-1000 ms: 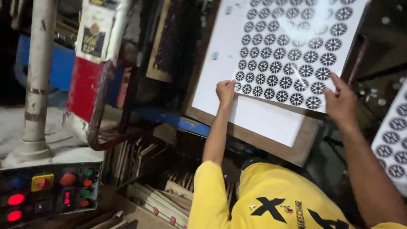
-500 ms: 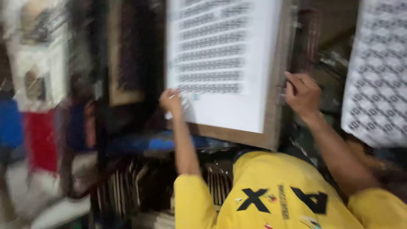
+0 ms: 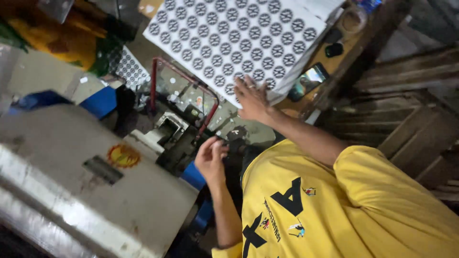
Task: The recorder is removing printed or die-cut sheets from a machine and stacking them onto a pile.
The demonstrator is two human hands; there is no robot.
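Note:
A stack of white sheets (image 3: 239, 38) printed with rows of black round emblems lies on a wooden table at the top of the head view. My right hand (image 3: 251, 101) rests flat on the stack's near edge, fingers spread, a ring on one finger. My left hand (image 3: 210, 157) hovers lower, beside the dark machine parts, its fingers loosely curled and nothing in it. My yellow shirt with black lettering (image 3: 334, 210) fills the lower right.
A grey machine housing (image 3: 81, 186) with a round sticker takes up the lower left. A red metal bar (image 3: 184, 76) arches over the mechanism. A phone (image 3: 313, 79) lies on the table by the stack. Wooden slats (image 3: 406, 119) stand at right. Another printed sheet (image 3: 126, 67) lies at the left.
The view has swung away from the upright board. Both hands were holding a printed sheet up against it. Now the right hand lies on the stack and the left has dropped free.

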